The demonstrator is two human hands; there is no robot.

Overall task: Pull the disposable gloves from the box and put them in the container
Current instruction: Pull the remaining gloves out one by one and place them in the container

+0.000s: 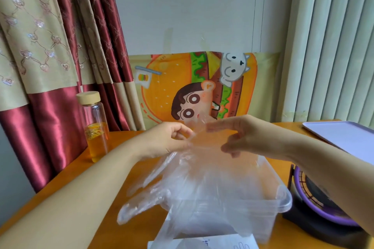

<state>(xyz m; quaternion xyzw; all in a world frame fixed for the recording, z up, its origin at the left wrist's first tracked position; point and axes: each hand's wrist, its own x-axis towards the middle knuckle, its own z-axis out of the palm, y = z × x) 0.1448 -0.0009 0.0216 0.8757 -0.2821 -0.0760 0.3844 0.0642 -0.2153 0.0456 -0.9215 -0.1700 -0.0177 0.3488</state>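
Over the container (283,203), glove (162,188) aslant, cuff up, pointing down-left

One container (283,202), box (222,243), bottle (95,125), tray (344,133); gloves (182,184) perhaps two.

Gloves (192,178) drape over the container's (283,203) mouth, blocking your way in. The table (119,135) is bare to its left up to the bottle (95,127). A fan (315,198) sits just beside its right, the box (222,243) just in front.

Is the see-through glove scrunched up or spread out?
Spread out. The glove hangs wide from the left hand above the clear container, with the glove's fingers fanned apart.
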